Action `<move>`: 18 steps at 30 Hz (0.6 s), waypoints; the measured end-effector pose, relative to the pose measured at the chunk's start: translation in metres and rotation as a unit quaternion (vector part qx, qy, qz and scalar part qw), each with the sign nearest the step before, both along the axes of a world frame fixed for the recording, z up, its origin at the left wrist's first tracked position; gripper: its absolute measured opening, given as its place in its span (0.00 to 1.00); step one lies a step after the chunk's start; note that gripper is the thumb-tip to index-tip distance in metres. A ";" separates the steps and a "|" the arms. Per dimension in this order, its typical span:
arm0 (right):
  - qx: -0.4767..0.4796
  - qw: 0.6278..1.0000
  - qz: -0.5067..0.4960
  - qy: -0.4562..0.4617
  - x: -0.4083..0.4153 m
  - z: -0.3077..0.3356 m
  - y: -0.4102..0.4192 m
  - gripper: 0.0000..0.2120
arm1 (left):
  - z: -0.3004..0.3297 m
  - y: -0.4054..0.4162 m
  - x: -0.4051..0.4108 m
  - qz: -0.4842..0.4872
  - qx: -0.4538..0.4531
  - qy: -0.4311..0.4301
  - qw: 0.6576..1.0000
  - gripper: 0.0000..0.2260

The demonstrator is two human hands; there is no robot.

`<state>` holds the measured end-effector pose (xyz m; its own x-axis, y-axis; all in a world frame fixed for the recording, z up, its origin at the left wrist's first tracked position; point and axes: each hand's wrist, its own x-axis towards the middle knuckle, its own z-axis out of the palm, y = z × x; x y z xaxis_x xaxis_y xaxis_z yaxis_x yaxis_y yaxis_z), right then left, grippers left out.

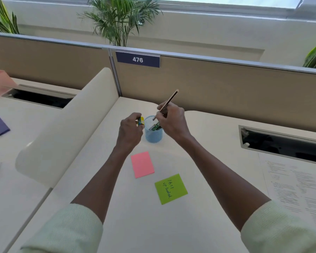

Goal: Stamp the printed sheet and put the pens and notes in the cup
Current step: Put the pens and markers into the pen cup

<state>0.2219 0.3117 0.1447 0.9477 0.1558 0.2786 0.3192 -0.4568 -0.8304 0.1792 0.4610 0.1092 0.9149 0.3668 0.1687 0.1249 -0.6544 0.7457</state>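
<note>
1. While the right hand (171, 121) pinches a pen (166, 105) tip-down over the blue mesh cup (153, 135), the slant looks meant to feed the tip in.
2. Left hand (130, 128), just left of the cup, grips a small yellow-and-blue object (141, 121); likely queued next, identity unclear.
3. Something green (156, 126) already sits in the cup.
4. Pink note (142, 164) and green written note (171, 189) lie flat on the desk (117, 225) nearer the body, between the forearms, not yet stowed.
5. Printed sheet (295, 189) lies right of the right forearm.
</note>
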 end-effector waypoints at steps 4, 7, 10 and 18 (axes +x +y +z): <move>-0.041 0.999 -0.018 -0.010 0.018 -0.002 -0.003 0.07 | -0.002 -0.005 0.025 -0.018 0.015 0.034 0.999 0.16; -0.075 0.997 -0.017 -0.005 0.028 -0.011 -0.002 0.07 | -0.007 -0.005 0.040 -0.036 0.043 0.056 0.997 0.17; -0.071 0.997 -0.005 0.017 0.034 -0.018 0.001 0.07 | -0.014 -0.001 0.049 -0.048 0.056 0.078 0.994 0.20; -0.027 0.998 0.001 0.057 0.037 -0.025 -0.002 0.15 | -0.030 0.014 0.044 -0.015 0.066 0.055 0.996 0.17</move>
<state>0.2591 0.3098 0.1199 0.9722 0.1701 0.1609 0.2260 -0.5009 -0.8355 0.2232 0.4752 0.0791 0.9410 0.3199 0.1107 0.1803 -0.7504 0.6359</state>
